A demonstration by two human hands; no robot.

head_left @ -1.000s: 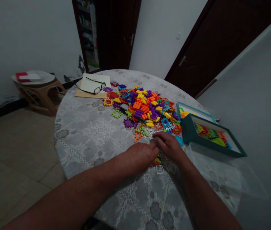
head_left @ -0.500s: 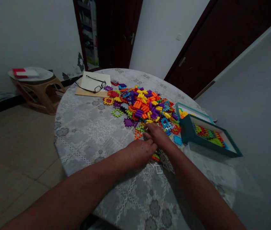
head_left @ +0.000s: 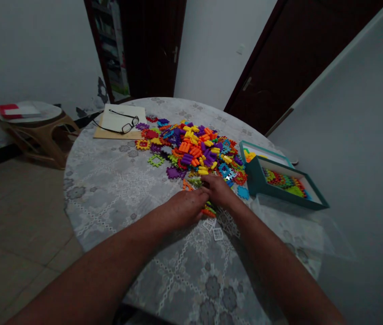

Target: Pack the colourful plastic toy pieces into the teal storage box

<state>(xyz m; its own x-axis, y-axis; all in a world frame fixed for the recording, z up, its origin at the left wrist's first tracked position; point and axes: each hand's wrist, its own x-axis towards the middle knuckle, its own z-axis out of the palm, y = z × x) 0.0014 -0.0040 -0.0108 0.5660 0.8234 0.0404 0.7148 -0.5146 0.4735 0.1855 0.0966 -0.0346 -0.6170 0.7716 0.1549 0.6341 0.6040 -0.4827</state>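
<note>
My left hand [head_left: 189,204] and my right hand [head_left: 219,190] meet just in front of a heap of plastic building pieces [head_left: 194,146]. The fingers of both are closed, and what they hold is hidden. At my right fingertips lies a green notched piece [head_left: 195,181], with an orange triangular piece [head_left: 187,185] beside it. Orange and green pieces [head_left: 209,210] show below where the hands touch. White grid-like pieces [head_left: 217,234] lie on the cloth near my right wrist.
A dark green box [head_left: 288,187] holding colourful pieces stands right of the heap, with a lighter tray [head_left: 267,153] behind it. Clear plastic [head_left: 289,225] lies in front. Eyeglasses [head_left: 127,128] rest on a pad [head_left: 113,134] at the left. A stool [head_left: 39,131] stands beyond the table.
My right hand has moved left and towards the heap, to the green piece, uncovering white pieces below. My left hand stays close against it. The whole view has shifted slightly.
</note>
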